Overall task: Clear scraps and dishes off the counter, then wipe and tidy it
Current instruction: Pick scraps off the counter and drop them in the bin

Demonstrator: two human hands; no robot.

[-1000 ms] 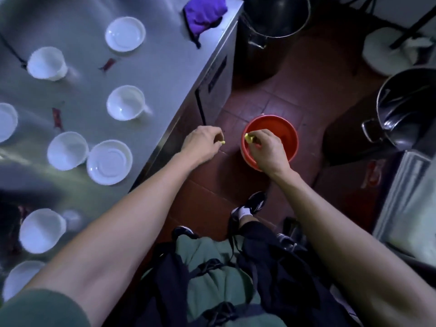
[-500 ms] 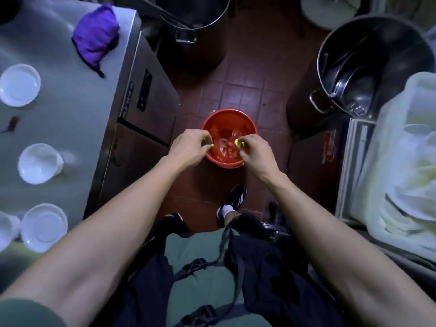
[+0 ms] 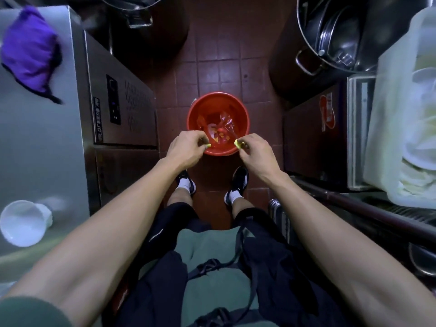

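Observation:
A red bucket stands on the tiled floor between my feet and the counter's end, with scraps and clear plastic inside. My left hand hovers over its near left rim and pinches a small yellow scrap. Over the near right rim my right hand pinches another yellow scrap. The steel counter runs along the left, with a white cup lying on it and a purple cloth at its far end.
A large steel pot with utensils inside stands at the upper right, another dark pot at the top. A translucent bin holding white dishes sits on a rack at the right. The floor is dark red tile.
The view has swung right and away from the counter, so the bucket now sits centred below me. Both hands stay over it, a little farther apart, still pinching the yellow scraps.

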